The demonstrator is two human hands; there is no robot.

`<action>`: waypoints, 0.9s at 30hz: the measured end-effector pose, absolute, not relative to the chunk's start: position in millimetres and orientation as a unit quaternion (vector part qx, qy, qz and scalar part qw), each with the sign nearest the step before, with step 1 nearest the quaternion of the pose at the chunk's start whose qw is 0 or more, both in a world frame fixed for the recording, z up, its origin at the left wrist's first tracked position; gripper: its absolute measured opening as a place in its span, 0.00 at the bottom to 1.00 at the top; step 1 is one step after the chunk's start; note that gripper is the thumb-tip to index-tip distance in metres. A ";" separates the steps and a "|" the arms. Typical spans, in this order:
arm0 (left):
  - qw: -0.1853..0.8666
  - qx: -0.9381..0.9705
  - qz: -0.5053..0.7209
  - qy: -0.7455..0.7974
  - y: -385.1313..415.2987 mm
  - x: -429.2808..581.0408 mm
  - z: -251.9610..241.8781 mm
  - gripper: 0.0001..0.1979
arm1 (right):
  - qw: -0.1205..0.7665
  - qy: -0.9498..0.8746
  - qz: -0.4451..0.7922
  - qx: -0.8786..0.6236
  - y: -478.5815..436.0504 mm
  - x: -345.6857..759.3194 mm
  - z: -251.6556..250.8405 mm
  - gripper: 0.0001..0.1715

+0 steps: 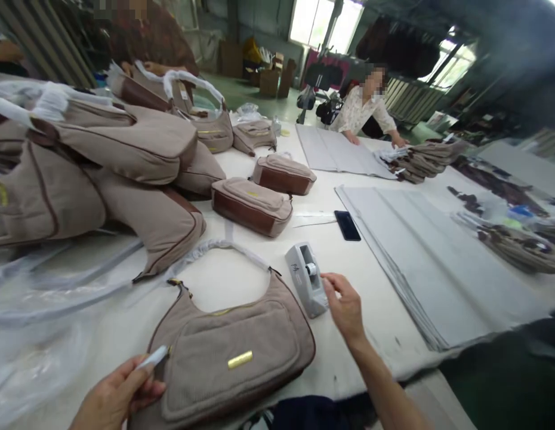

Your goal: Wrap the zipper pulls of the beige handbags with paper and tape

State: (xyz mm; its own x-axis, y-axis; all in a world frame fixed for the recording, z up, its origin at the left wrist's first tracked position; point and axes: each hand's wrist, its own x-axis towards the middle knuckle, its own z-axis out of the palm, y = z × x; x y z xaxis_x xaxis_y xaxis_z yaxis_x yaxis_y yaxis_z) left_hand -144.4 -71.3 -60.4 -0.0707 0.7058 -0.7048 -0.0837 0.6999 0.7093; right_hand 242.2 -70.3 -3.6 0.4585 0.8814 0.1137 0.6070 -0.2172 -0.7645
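A taupe corduroy shoulder bag (233, 352) with brown trim and a small gold plate lies on the table right in front of me. Its looped strap is wrapped in white protective film. At the bag's left edge, my left hand (120, 385) pinches a zipper pull (156, 356) covered in a white wrap. Just beyond the bag's right side stands a grey tape dispenser (304, 283) with a small roll in it. My right hand (347, 304) is against the dispenser's right side, fingers pinched together; whatever is between the fingertips is hidden.
Several similar bags (125, 143) are heaped on the left, and two smaller ones (253, 206) lie beyond the dispenser. A dark phone (348, 226) rests beside stacked grey sheets (438, 257). Across the table, a co-worker (362, 110) handles a sheet near piled brown pieces (421, 161); another person (152, 36) stands behind the heap.
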 end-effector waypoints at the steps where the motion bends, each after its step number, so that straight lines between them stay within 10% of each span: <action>1: 0.640 0.244 0.303 0.662 -64.8 -138.7 -56.9 0.21 | 0.375 -0.457 0.199 -0.782 -73.5 268.9 -8.3 0.18; 27: 0.630 0.204 0.341 0.667 -74.6 -122.3 -50.5 0.17 | 0.343 -0.214 0.496 -0.768 -114.7 310.7 -39.1 0.14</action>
